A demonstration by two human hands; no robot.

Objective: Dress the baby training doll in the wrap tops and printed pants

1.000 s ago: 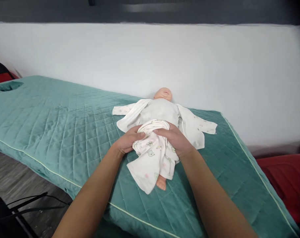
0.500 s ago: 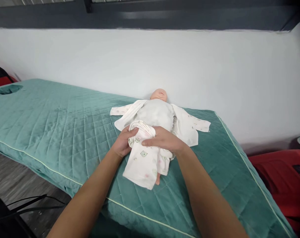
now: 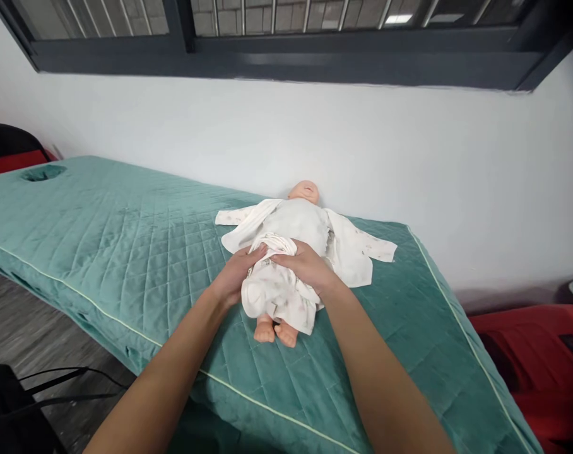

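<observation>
A baby doll lies on its back, head toward the wall and bare feet toward me. Its white long-sleeved top is spread open on both sides, over a pale grey-white torso. Small printed baby pants are bunched up over the doll's legs, with both feet showing below them. My left hand grips the left side of the gathered waistband. On the other side my right hand grips the same cloth, its thumb lying across the front. Most fingers of both hands are hidden behind the fabric.
The doll lies on a bed with a green quilted cover, which has a face hole at its far left. Behind it stand a white wall and a dark window frame. A red case sits at the right.
The pants hung long toward me before; now they are gathered up shorter, and both doll feet show. My hands have drawn a little closer together. The camera view has tilted up slightly.
</observation>
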